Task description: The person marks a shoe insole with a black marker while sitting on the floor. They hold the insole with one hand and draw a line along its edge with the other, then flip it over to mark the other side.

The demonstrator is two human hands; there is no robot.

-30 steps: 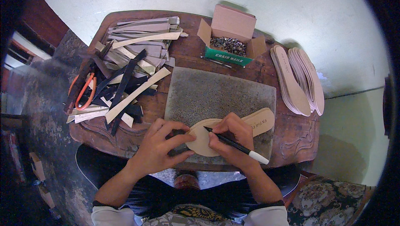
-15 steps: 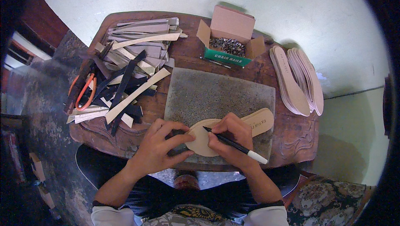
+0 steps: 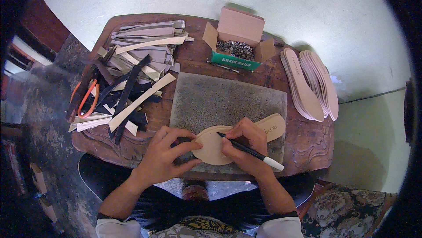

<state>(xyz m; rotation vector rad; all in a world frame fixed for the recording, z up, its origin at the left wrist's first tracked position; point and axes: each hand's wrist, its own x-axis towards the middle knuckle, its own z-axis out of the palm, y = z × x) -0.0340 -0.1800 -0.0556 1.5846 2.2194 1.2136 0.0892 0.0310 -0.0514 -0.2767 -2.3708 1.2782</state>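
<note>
A marker [image 3: 255, 153] is pinched in the fingers of the right hand [image 3: 245, 143], its tip set at a beige insole [image 3: 211, 149] on a grey slab [image 3: 220, 97]; the insole's edge is touched by the left hand [image 3: 169, 152], fingers spread. Heel lettering is in place; forefoot marking appears unfinished.

The person wears a top with pale white cloth sleeves [image 3: 118, 228], each edged by a narrow dark band [image 3: 283, 215] and leaving the forearms bare down to the left hand [image 3: 169, 154] and right hand [image 3: 244, 146]. A grey patterned front [image 3: 193, 233] bears an ornate black-and-yellow motif [image 3: 207, 223]. Black cloth trousers [image 3: 107, 167] carry a thin pale line at the outer edge.
</note>
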